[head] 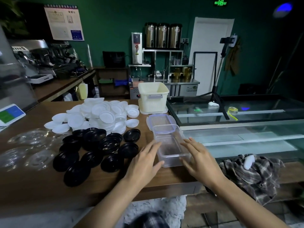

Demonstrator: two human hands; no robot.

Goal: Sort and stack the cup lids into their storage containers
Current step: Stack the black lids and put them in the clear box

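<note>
**Hands flanking the empty clear tub; no lid sorted yet**

Clear tub [171, 150] at the near right end of the wooden table [41, 186], squarely ahead of the body. Long axis running away from the body, far end leaning a little left. Left hand [144, 162] along the left long wall, right hand [199, 158] along the right one. Fingers [148, 149] of both straight and spread, curled round nothing. Touching the walls or just off them: cannot tell. Equally near, one hand per side, so probably a two-handed shift or squaring-up of the tub.

Lids all to the left of the tub. Black lids [98, 148] nearest, just beside the left hand. White lids [102, 114] heaped behind those. Clear lids [29, 148] farthest left, blurred. Left hand the closer one for any pick, with nothing in the way of a leftward reach.

Containers:
- Clear tub: empty, bottom plain to see.
- Snap lid [162, 120] with tinted tabs: flat at the tub's far end, overlapped by it in view. Under the tub or just behind it, unclear.
- Cream bin [153, 96]: beyond that, upright and open-topped. Nothing showing inside, though the floor is hidden.

Judged from the heaps: sorting not begun.

To the right, glass counter [238, 116] and plaid cloth [256, 171], apart from the work.
</note>
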